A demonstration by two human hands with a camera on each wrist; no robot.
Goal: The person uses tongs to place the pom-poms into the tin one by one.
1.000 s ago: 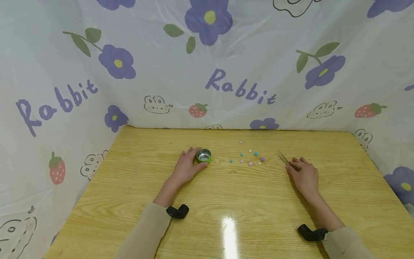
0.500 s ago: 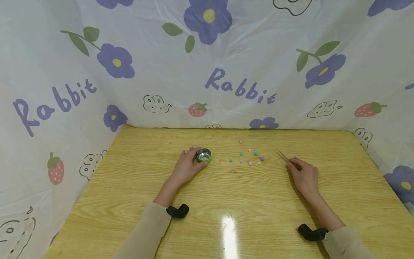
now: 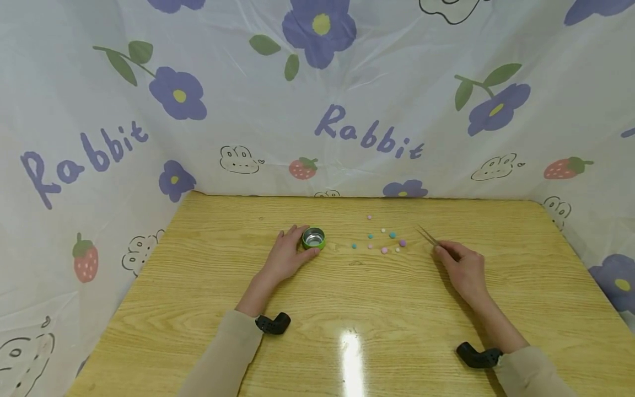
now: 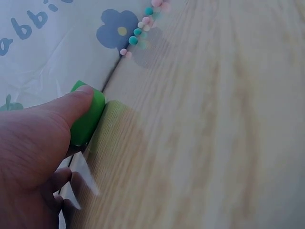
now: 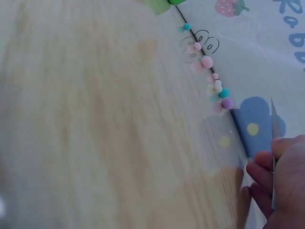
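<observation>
A small round green tin with a silvery inside stands on the table, and no lid is on it. My left hand grips it from the left, the thumb along its near side; the left wrist view shows the thumb on the green wall. My right hand pinches a pair of slim metal tweezers, tips parted slightly and pointing toward the far left. In the right wrist view the tweezers rise above the thumb. Several small pom-poms, including a purple one, lie between tin and tweezers.
The wooden table runs back to a white curtain printed with flowers and rabbits. One pink pom-pom lies farther back than the others. A black wrist camera sits on the left wrist, another camera on the right.
The tweezers in my right hand have turned and shifted left, their tips now nearer the pom-poms. My left hand and the tin stay in place.
</observation>
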